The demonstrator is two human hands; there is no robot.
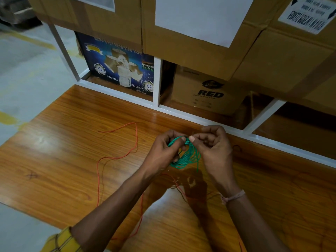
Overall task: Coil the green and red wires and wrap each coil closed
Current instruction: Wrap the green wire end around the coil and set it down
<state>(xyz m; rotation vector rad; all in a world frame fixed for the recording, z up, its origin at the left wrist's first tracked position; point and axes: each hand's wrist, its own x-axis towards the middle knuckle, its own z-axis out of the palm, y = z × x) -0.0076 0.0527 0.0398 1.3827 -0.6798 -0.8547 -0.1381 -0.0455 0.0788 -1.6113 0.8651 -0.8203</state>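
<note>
A small coil of green wire (pixel 188 158) hangs between my two hands above the wooden table (pixel 63 160). My left hand (pixel 162 151) grips the coil's left side with its fingers through the loops. My right hand (pixel 211 144) pinches the wire at the top of the coil between thumb and fingertip, where a few turns are wound round the bundle. A short green end dangles down on the right of the coil. The red wire (pixel 116 158) lies loose and uncoiled on the table, winding from the far left down under my left forearm.
A white metal rack (pixel 157 82) stands along the table's far edge, holding a blue adhesive-tape carton (pixel 118 64) and a brown box (pixel 209 91). Large cardboard cartons (pixel 200 30) are stacked above. Grey floor shows at left.
</note>
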